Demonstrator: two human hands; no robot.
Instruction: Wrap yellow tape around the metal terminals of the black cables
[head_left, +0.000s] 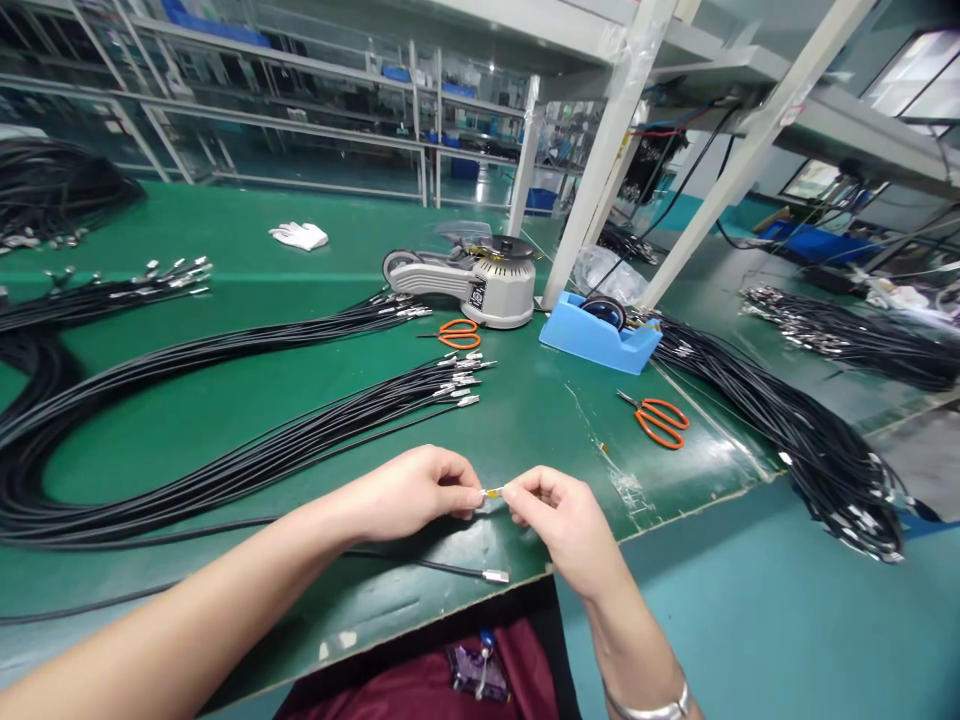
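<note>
My left hand [427, 488] and my right hand [559, 515] meet over the front of the green table, both closed in a pinch. Between their fingertips shows a small silver cable connector with a yellow band [492, 493]. The fingers cover its two ends. A black cable [255, 522] runs in from the left and passes out of sight behind my left forearm. Just below my hands lies another black cable with a bare metal connector [495, 576], touched by neither hand. Beyond my left hand rests a bundle of black cables [322, 430] with metal ends.
Orange-handled scissors [660, 422] lie to the right, and a second orange pair [457, 334] lies farther back. Behind stand a grey tape dispenser [501, 290] and a blue tape holder [600, 335]. A white glove [300, 236] and more cable bundles [772, 420] surround them.
</note>
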